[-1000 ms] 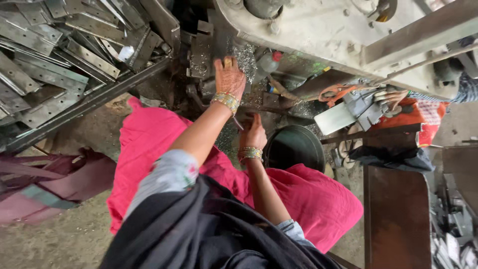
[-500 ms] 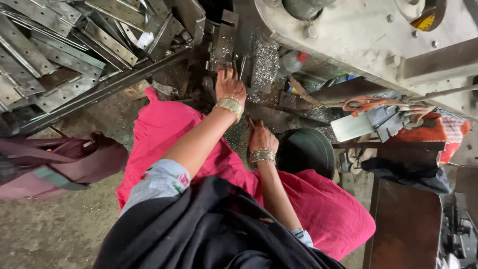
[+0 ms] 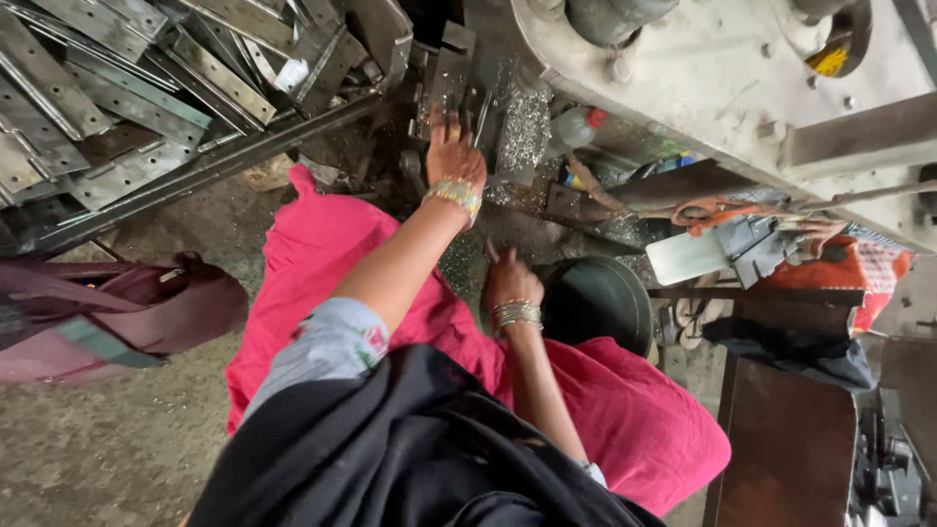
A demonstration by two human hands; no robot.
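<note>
- At the machine's lower edge, I see my left hand (image 3: 456, 156) stretched forward, palm down, fingers laid over a dark metal strip (image 3: 451, 83); whether they clasp it or merely rest on it I cannot tell, as the fingertips merge into the dark metal.
- Nearer my body, my right hand (image 3: 511, 283) is curled shut round a thin metal piece (image 3: 491, 251), of which only a short tip shows above the knuckles; the rest is hidden in the fist.
- The dark metal strip has its long axis running away from me, towards the machine, its far end lost in shadow.
- Just right of the right hand sits a dark round bowl (image 3: 597, 301), partly covered by my pink garment (image 3: 625, 420).
- A heap of silvery metal chips (image 3: 525, 127) lies just right of the left hand.
- To the left, a stack of long metal brackets (image 3: 137, 98) lies slantwise, cut off by the frame's top and left edges, well apart from both hands.
- The grey machine body (image 3: 712, 68) closes off the upper right; open ground shows only at lower left, beside a maroon bag (image 3: 117, 312).
</note>
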